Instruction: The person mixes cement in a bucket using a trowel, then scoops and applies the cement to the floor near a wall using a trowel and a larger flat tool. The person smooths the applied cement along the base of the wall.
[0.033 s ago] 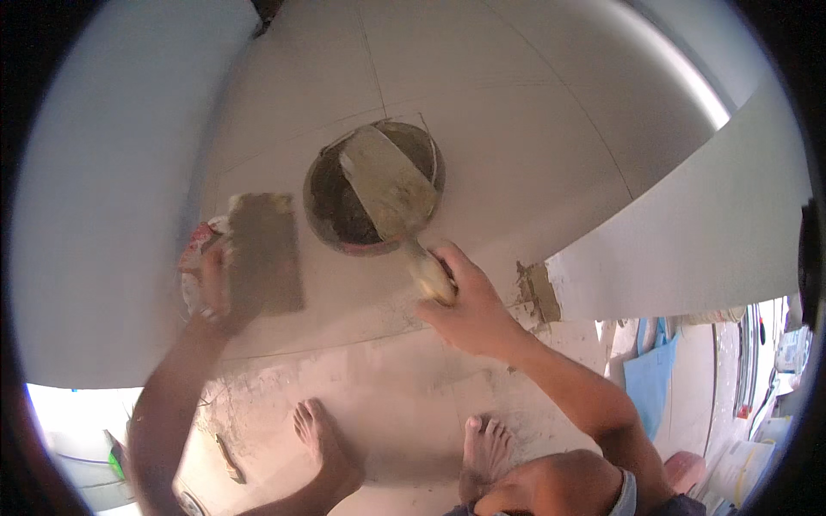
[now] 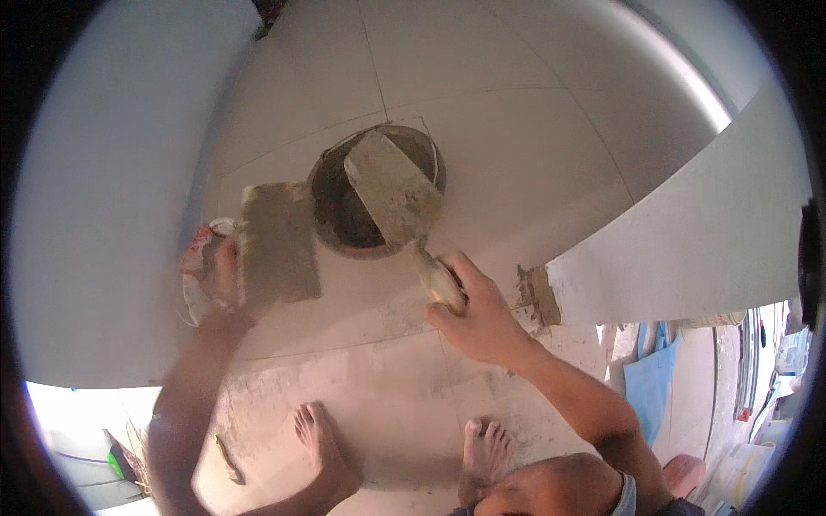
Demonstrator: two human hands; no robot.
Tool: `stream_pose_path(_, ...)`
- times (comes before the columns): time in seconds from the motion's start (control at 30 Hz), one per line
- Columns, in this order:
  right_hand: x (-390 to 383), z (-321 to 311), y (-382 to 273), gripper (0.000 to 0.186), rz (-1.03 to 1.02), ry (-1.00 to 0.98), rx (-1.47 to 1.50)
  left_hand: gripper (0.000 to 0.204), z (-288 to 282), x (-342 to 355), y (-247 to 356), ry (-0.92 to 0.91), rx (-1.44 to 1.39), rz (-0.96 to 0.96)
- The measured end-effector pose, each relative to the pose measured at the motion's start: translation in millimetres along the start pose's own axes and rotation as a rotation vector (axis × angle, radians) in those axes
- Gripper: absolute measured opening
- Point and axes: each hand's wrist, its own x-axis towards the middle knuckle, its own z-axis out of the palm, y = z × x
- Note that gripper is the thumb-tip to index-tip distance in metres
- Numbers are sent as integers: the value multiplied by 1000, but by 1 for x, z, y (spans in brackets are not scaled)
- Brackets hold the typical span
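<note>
My right hand [image 2: 482, 318] grips the handle of a mortar-smeared trowel [image 2: 391, 185], whose wide blade lies over a round bucket [image 2: 335, 211] with dark grey paste inside and a thin wire handle. My left hand [image 2: 225, 284], blurred, is closed on a rectangular plastering float [image 2: 280, 241] coated in grey, just left of the bucket. Behind that hand is a red-and-white crumpled item or container [image 2: 196, 254], too unclear to name.
Pale panels or walls flank the tiled floor [image 2: 516, 120] at left [image 2: 95, 215] and right [image 2: 662, 241]. My bare feet show below. A small tool [image 2: 228, 460] lies by the left foot. A blue cloth or bag [image 2: 650, 378] and several white containers [image 2: 740, 469] stand at the lower right.
My left hand and the float have moved right and slightly up, nearer the bucket. My right hand and its trowel have shifted a little right and down.
</note>
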Motion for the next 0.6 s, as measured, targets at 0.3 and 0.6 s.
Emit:
stream_pose_path(0.3, -56, -29, 4, 42, 14, 63, 200, 42, 30, 40, -104, -52, -134, 636)
stream_pose_path(0.6, -82, -23, 28, 46, 638, -167, 1280, 49, 39, 1, -147, 133, 729, 914)
